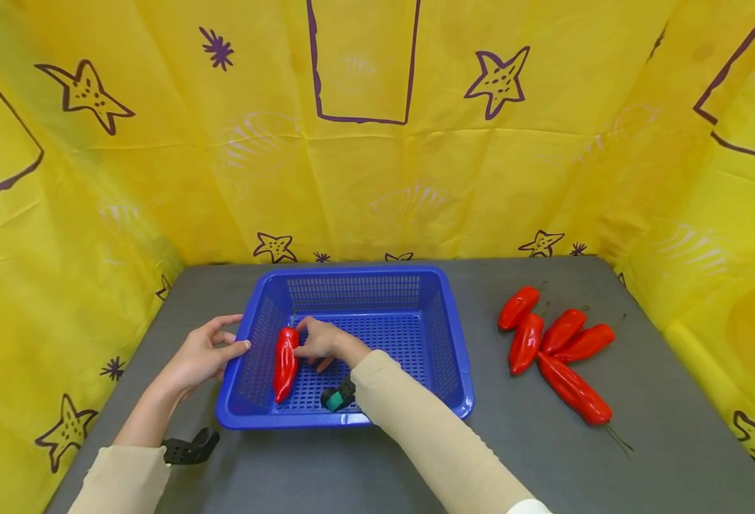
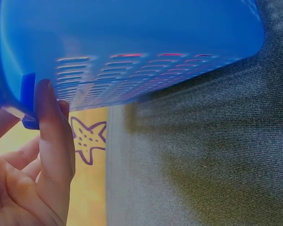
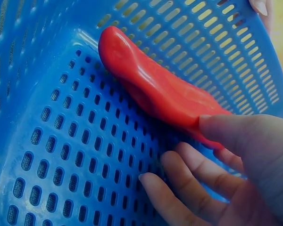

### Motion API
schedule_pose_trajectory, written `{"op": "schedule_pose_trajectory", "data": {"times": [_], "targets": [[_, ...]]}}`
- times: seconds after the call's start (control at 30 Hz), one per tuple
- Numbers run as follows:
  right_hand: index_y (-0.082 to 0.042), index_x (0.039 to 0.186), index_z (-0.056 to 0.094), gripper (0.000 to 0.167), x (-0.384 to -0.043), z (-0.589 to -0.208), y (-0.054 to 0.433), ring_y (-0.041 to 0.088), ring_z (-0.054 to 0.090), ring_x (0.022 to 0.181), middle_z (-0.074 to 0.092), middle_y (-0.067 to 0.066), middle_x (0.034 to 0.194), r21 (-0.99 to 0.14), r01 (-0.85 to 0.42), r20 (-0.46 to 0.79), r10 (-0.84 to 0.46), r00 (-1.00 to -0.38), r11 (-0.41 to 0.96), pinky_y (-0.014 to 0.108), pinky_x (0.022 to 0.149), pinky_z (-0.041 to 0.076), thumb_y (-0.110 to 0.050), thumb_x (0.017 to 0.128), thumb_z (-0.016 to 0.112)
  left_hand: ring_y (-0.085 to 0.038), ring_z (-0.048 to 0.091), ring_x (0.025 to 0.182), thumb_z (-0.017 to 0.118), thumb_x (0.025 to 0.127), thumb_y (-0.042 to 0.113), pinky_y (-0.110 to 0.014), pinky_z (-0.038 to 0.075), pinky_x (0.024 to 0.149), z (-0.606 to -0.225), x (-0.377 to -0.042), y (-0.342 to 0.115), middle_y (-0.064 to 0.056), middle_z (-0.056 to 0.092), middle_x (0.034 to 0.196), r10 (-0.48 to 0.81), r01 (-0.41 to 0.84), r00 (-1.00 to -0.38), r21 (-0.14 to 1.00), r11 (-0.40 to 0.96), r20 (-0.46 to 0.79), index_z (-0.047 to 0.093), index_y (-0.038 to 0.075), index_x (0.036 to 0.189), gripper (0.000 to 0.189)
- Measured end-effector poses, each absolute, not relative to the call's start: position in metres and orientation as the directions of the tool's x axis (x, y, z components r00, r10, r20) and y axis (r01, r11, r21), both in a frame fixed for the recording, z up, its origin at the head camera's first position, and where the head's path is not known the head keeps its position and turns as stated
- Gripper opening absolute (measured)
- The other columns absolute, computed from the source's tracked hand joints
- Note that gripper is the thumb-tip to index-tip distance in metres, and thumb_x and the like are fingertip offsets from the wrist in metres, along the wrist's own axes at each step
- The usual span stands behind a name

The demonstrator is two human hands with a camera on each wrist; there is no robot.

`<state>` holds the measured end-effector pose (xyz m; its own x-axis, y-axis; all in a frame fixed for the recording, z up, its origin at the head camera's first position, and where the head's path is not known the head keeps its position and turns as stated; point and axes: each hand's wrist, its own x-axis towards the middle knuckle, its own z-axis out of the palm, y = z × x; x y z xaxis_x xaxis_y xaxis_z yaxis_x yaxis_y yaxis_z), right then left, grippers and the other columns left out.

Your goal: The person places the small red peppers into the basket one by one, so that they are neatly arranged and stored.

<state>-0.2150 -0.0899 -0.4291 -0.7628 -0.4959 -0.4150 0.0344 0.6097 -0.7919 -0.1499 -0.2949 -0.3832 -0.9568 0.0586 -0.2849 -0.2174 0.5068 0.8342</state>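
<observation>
A blue plastic basket (image 1: 352, 421) with slotted walls sits on the table. In it, along the left wall, lies a long red chili pepper (image 1: 285, 365), also seen in the right wrist view (image 3: 151, 84). My right hand (image 1: 322, 341) reaches into the basket and pinches the pepper near its upper end, thumb (image 3: 236, 136) on its side; the other fingers spread beside it. My left hand (image 1: 200, 353) grips the basket's left rim, and the left wrist view shows its fingers (image 2: 54, 122) against the outer side.
To the right of the basket, several more red chili peppers (image 1: 573, 389) lie in a cluster on the grey table (image 1: 493, 457). A yellow cloth (image 1: 365, 193) with starfish drawings hangs behind and at both sides of the table.
</observation>
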Motion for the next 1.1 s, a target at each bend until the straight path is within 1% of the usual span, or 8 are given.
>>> {"op": "schedule_pose_trajectory", "data": {"times": [0.1,0.23,0.33,0.47,0.67,0.83,0.97,1.1], "targets": [[-0.012,0.125,0.042,0.042,-0.215,-0.428,-0.09,0.02,0.063,0.072,0.055,0.005,0.079,-0.789,0.044,-0.423,-0.49,-0.762,0.613,0.034,0.058,0.056,-0.016,0.088,0.062,-0.023,0.066,0.07,0.062,0.088,0.024,-0.04,0.057,0.062,-0.383,-0.15,-0.295,-0.022,0.055,0.102,0.057,-0.217,-0.957,0.83,0.513,-0.285,0.024,0.005,0.143,0.07],[-0.012,0.13,0.04,0.047,-0.216,-0.426,-0.089,0.02,0.063,0.071,0.057,0.009,0.082,-0.785,0.051,-0.422,-0.472,-0.774,0.617,0.035,0.058,0.056,-0.018,0.089,0.061,-0.022,0.066,0.07,0.062,0.088,0.024,-0.041,0.057,0.062,-0.382,-0.149,-0.294,-0.022,0.056,0.103,0.056,-0.218,-0.956,0.828,0.517,-0.287,0.023,0.005,0.143,0.07],[-0.012,0.133,0.038,0.05,-0.217,-0.424,-0.087,0.02,0.062,0.071,0.059,0.011,0.082,-0.777,0.036,-0.411,-0.463,-0.785,0.628,0.034,0.058,0.056,-0.021,0.09,0.06,-0.022,0.066,0.07,0.062,0.089,0.024,-0.041,0.057,0.062,-0.381,-0.149,-0.294,-0.022,0.055,0.103,0.055,-0.219,-0.956,0.828,0.516,-0.287,0.023,0.004,0.143,0.07],[-0.011,0.133,0.038,0.051,-0.218,-0.417,-0.083,0.023,0.064,0.073,0.061,0.009,0.082,-0.781,0.004,-0.38,-0.471,-0.796,0.624,0.033,0.056,0.056,-0.021,0.089,0.06,-0.023,0.066,0.07,0.062,0.089,0.023,-0.041,0.057,0.062,-0.381,-0.148,-0.294,-0.022,0.056,0.102,0.058,-0.218,-0.957,0.834,0.506,-0.285,0.023,0.004,0.143,0.069],[-0.011,0.131,0.042,0.047,-0.221,-0.405,-0.077,0.024,0.065,0.079,0.065,0.008,0.091,-0.78,-0.086,-0.306,-0.499,-0.811,0.619,0.035,0.057,0.056,-0.022,0.089,0.06,-0.022,0.066,0.07,0.062,0.088,0.023,-0.041,0.057,0.061,-0.382,-0.148,-0.294,-0.022,0.056,0.101,0.055,-0.213,-0.959,0.832,0.512,-0.279,0.024,0.004,0.142,0.069],[-0.012,0.129,0.045,0.044,-0.22,-0.394,-0.071,0.024,0.066,0.073,0.064,0.005,0.09,-0.754,-0.172,-0.25,-0.52,-0.817,0.633,0.034,0.057,0.056,-0.024,0.089,0.06,-0.022,0.065,0.07,0.062,0.088,0.024,-0.039,0.057,0.061,-0.382,-0.148,-0.295,-0.021,0.056,0.102,0.042,-0.226,-0.956,0.821,0.524,-0.29,0.025,0.005,0.143,0.068],[-0.012,0.128,0.045,0.044,-0.219,-0.386,-0.065,0.023,0.065,0.064,0.064,0.003,0.092,-0.722,-0.262,-0.195,-0.551,-0.812,0.64,0.028,0.053,0.054,-0.026,0.089,0.06,-0.021,0.065,0.07,0.062,0.088,0.024,-0.038,0.057,0.061,-0.382,-0.148,-0.293,-0.02,0.056,0.102,0.039,-0.232,-0.955,0.818,0.526,-0.296,0.024,0.006,0.143,0.069],[-0.01,0.128,0.046,0.044,-0.218,-0.378,-0.059,0.022,0.066,0.064,0.066,0.004,0.096,-0.699,-0.343,-0.142,-0.592,-0.793,0.628,0.022,0.052,0.051,-0.026,0.089,0.059,-0.022,0.065,0.07,0.062,0.089,0.023,-0.039,0.057,0.061,-0.381,-0.148,-0.293,-0.02,0.056,0.101,0.04,-0.232,-0.955,0.824,0.517,-0.294,0.024,0.006,0.143,0.068]]}}
